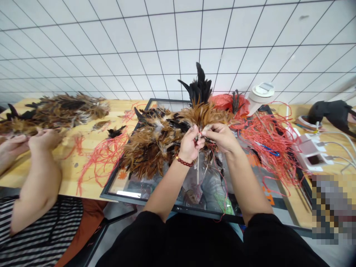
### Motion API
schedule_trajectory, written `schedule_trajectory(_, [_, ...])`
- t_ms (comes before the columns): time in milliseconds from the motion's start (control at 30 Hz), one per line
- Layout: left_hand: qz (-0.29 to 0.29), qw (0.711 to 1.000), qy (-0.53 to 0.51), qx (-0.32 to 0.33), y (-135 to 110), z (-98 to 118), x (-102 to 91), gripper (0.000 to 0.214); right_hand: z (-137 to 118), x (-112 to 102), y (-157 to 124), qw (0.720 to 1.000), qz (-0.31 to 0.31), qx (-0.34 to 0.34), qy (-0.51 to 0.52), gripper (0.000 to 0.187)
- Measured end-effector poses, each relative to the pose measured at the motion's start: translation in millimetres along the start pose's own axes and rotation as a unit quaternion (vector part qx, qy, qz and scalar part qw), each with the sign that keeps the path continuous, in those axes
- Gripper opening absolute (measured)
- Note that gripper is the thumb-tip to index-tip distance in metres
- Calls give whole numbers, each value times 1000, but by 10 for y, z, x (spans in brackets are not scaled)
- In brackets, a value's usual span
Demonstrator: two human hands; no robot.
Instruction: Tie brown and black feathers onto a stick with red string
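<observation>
My left hand (190,144), with a bead bracelet at the wrist, is closed around the thin stick of a feather duster (205,113). Brown feathers fan out above my fingers, and black ones (198,87) rise at the top. The pale lower stick (198,168) points down toward me. Close beside it, my right hand (221,136) is pinched at the feather bases on a thin red string (224,181), whose length trails down to the front edge. My fingers partly hide the binding. To the left of my hands lies a heap of loose brown feathers (150,152).
Beneath lies a black-framed glass panel (126,198). Tangled red strings (274,144) with a blue pen (267,149) lie right, near a white cup (260,96), a red bag (230,104) and a white power block (311,152). Left, a co-worker's hands (43,140) handle more feathers (72,107).
</observation>
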State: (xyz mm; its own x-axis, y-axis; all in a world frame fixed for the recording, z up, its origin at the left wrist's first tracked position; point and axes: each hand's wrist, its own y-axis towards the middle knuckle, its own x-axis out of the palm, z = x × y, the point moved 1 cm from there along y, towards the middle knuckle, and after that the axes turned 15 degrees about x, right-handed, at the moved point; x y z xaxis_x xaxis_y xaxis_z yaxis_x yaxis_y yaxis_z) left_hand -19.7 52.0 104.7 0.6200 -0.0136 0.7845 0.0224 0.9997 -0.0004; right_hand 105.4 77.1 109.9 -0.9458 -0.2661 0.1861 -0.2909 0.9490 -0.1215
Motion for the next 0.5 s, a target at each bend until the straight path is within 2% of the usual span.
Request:
schedule_trajectory(167, [-8,1000,16,19,-13,7,0,30,-15,25,-17,999,-23,22,17,31])
schedule_trajectory(400, [-9,999,38,14,-36,-28,15,39,-34,3,-53,999,-16,13,-29,33])
schedule_trajectory(500, [-8,999,46,21,-25,-65,-18,43,12,-11,-36,999,-27,34,-30,36])
